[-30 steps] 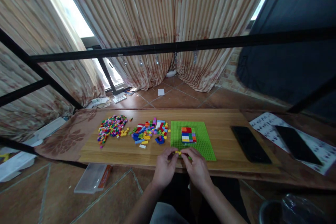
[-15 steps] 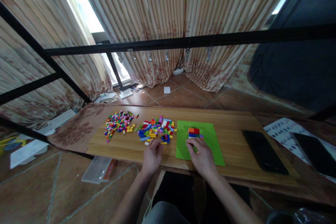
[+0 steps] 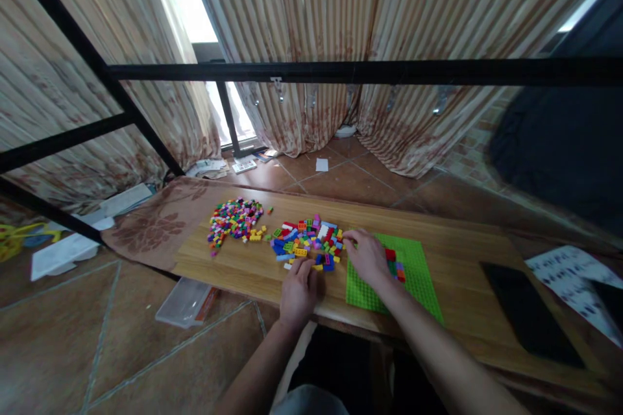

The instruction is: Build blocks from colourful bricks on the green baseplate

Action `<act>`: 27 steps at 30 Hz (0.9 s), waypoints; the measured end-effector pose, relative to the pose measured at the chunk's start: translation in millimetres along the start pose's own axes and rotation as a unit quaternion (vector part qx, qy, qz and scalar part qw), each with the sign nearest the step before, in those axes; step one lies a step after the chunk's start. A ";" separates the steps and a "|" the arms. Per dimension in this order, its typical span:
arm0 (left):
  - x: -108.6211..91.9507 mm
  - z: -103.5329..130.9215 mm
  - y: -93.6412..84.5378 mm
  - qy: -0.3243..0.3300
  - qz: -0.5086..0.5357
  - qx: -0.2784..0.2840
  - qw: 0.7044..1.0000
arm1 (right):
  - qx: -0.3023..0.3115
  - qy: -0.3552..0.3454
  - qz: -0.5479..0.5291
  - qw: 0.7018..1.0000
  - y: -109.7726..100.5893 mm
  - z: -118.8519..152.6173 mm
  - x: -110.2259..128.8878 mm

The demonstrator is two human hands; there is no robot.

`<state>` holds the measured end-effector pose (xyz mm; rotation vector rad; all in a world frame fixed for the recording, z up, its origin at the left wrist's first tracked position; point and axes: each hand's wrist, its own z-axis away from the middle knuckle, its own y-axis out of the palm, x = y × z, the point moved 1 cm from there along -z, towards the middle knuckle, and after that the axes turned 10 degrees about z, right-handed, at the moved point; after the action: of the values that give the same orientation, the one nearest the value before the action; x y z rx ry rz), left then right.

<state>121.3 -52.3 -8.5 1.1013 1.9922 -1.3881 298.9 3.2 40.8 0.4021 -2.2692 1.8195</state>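
Right hand [image 3: 365,258]: fingertips by the brick pile [image 3: 304,240]; I cannot tell whether they pinch a piece. 
Left hand [image 3: 298,288]: fingertips partly hidden from me, any held brick unseen. 
Block build [image 3: 400,272]: partly hidden behind the right hand and forearm [image 3: 433,337]. 
Green plate [image 3: 363,292]: partly covered likewise. 
Printed sheet [image 3: 559,262]: cut by the right edge, print too blurred for me. 
Black slab [image 3: 610,301]: cut off there too. 
Yellow item [image 3: 10,238]: cut by the left edge.
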 end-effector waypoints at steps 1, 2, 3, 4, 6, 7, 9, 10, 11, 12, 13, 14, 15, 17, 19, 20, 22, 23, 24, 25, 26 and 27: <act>0.5 0.3 0.5 0.002 -0.003 -0.001 1.000 | 0.014 0.007 0.014 1.000 2.1 -10.0 1.5; 0.9 0.5 0.9 0.004 -0.005 -0.002 1.000 | 0.028 0.012 0.026 0.999 4.6 -20.3 3.0; 1.2 0.8 1.2 0.005 -0.005 -0.003 1.000 | 0.042 0.017 0.039 0.998 7.4 -30.3 4.3; 1.4 1.0 1.5 0.006 -0.004 -0.004 1.000 | 0.052 0.019 0.047 0.997 10.5 -39.7 5.5; 1.6 1.3 1.8 0.008 -0.003 -0.007 1.000 | 0.069 0.019 0.057 0.996 17.5 -55.8 6.9; 1.7 1.4 2.0 0.010 -0.003 -0.009 1.000 | 0.076 0.018 0.059 0.995 21.0 -62.1 7.2; 1.9 1.7 2.3 0.010 -0.004 -0.012 1.000 | 0.094 0.015 0.063 0.993 27.1 -71.6 6.8; 2.1 1.8 2.5 0.011 -0.004 -0.014 1.000 | 0.104 0.012 0.064 0.992 29.4 -74.9 6.3; 2.2 2.0 2.6 0.012 -0.004 -0.015 1.000 | 0.113 0.008 0.064 0.992 31.2 -77.7 5.7; 2.2 2.2 2.7 0.013 -0.004 -0.017 1.000 | 0.120 0.005 0.064 0.991 32.4 -80.0 5.0; 2.1 2.3 2.7 0.013 -0.003 -0.018 1.000 | 0.127 0.002 0.063 0.990 33.1 -81.9 4.5; 1.8 2.4 2.7 0.012 -0.003 -0.017 1.000 | 0.132 -0.001 0.061 0.989 33.5 -83.4 4.0; 1.5 2.4 2.6 0.011 -0.002 -0.014 1.000 | 0.135 -0.002 0.060 0.989 33.6 -84.7 3.7; 0.4 1.9 2.1 0.007 0.000 -0.008 1.000 | 0.137 -0.003 0.058 0.989 33.7 -86.1 3.5; -0.4 1.3 1.6 0.006 0.002 -0.005 1.000 | 0.135 -0.004 0.055 0.989 33.9 -85.8 3.9; -0.6 1.0 1.4 0.007 0.003 -0.006 1.000 | 0.133 -0.004 0.054 0.990 34.2 -85.0 4.2; -0.3 1.0 1.3 0.012 0.004 -0.010 1.000 | 0.128 -0.005 0.054 0.990 35.3 -82.5 4.7; 0.2 1.2 1.3 0.014 0.004 -0.013 1.000 | 0.126 -0.008 0.054 0.991 36.1 -80.8 4.8; 0.7 1.6 1.5 0.015 0.005 -0.014 1.000 | 0.123 -0.011 0.053 0.991 36.9 -79.2 5.0; 1.1 2.0 1.8 0.015 0.005 -0.015 1.000 | 0.121 -0.015 0.052 0.991 37.5 -77.6 5.1; 1.4 2.5 2.1 0.014 0.006 -0.015 1.000 | 0.118 -0.019 0.050 0.992 37.8 -76.3 5.3; 1.5 3.0 2.4 0.011 0.006 -0.014 1.000 | 0.115 -0.022 0.047 0.992 37.6 -75.3 5.6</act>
<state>122.3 -54.1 -12.1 1.1193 2.0114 -1.3421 280.2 83.8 24.5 0.3812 -2.1450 2.1500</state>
